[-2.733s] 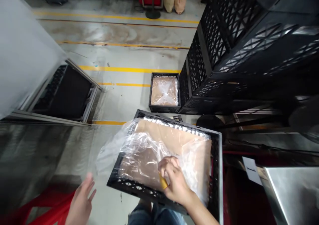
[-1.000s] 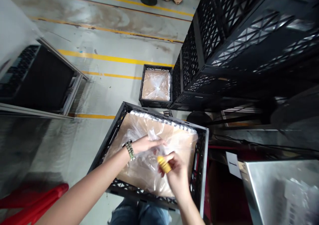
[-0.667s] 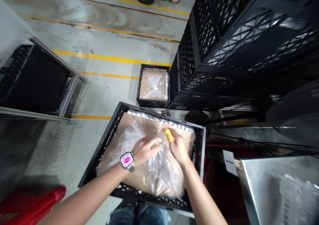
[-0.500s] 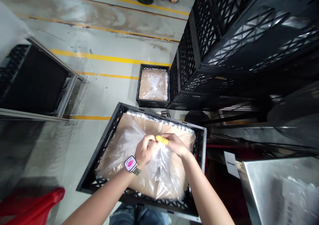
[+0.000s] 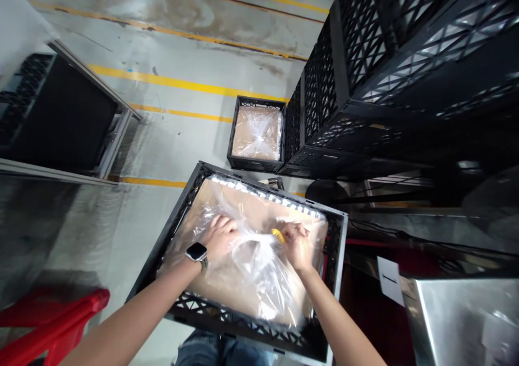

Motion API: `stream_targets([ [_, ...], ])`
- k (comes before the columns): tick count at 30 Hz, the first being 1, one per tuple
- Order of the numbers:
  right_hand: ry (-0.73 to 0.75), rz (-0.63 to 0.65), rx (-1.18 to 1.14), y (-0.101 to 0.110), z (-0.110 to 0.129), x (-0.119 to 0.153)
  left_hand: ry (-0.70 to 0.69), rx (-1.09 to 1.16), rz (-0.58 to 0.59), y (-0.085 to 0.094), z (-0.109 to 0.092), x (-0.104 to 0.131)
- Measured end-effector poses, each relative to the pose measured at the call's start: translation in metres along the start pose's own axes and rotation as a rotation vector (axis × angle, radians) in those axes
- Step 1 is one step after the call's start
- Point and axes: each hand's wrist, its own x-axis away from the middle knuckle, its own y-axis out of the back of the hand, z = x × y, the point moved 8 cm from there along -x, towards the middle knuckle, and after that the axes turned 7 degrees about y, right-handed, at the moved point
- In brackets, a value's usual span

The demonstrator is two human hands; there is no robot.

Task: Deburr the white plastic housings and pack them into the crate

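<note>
A black plastic crate holds a brown cardboard sheet under clear plastic film, which is gathered and twisted near the middle. My left hand, with a watch on its wrist, is closed on the film left of the twist. On the right of the twist, my right hand is closed around a small yellow item, whose end sticks out toward the film. Silvery edges of the crate's contents show along the far side.
Beyond the near crate, a smaller crate with film-covered cardboard sits on the floor. Tall black crates are stacked at the right. A metal surface stands lower right, a red plastic object lower left.
My hands have moved apart, the left one leftward and the right one rightward with the yellow item. The gathered film now stretches between them. The camera view has shifted slightly.
</note>
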Motion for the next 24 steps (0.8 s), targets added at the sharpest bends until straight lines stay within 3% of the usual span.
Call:
stream_targets([
  [4,0.055,0.029,0.139,-0.014,-0.024,0.022,0.095,0.019,0.089,-0.024,0.03,0.01],
  [8,0.079,0.054,0.227,-0.028,-0.039,0.044,0.181,0.118,0.159,-0.016,0.035,0.004],
  [11,0.064,0.054,0.258,-0.04,-0.046,0.05,0.283,0.235,0.173,0.006,0.02,-0.009],
  [14,0.043,0.06,0.264,-0.045,-0.046,0.051,0.25,0.453,0.242,0.011,-0.023,-0.033],
  [16,0.029,0.067,0.26,-0.044,-0.045,0.051,0.214,0.603,0.314,-0.005,-0.053,-0.051],
  [18,0.013,0.073,0.248,-0.042,-0.045,0.049,0.255,0.688,0.358,-0.032,-0.069,-0.065],
  [21,-0.034,0.075,0.209,-0.034,-0.047,0.044,0.405,0.683,0.359,-0.074,-0.065,-0.072],
  [24,-0.124,0.06,0.136,-0.022,-0.045,0.034,0.474,0.635,0.379,-0.099,-0.054,-0.061],
])
